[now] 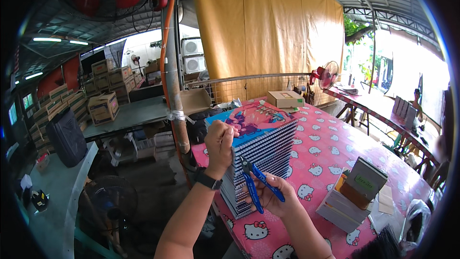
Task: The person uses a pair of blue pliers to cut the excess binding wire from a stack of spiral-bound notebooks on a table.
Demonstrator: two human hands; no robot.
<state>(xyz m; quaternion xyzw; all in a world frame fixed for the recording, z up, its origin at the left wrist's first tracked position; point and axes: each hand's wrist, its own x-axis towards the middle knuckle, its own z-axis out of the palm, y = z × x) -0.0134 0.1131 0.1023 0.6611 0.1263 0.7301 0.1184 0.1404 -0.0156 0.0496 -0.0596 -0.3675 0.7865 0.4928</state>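
A tall stack of spiral-bound notebooks [266, 146] stands on a pink patterned table, with a bright blue and pink cover on top. My left hand [221, 145], a dark watch on its wrist, is closed at the near left corner of the top notebook. Whatever its curled fingers pinch is hidden. In my right hand [274, 193] is a pair of blue-handled wire cutters [258, 184]. Their jaws point up and left, close to the coil bindings on the stack's near side, below my left hand.
The pink table [311, 139] also bears a cardboard box [285, 99] behind the stack and a pile of books [347, 206] at right. An orange-hosed post [176, 91] rises left of the table. Farther left are a standing fan [110, 201] and a grey-green table [62, 201].
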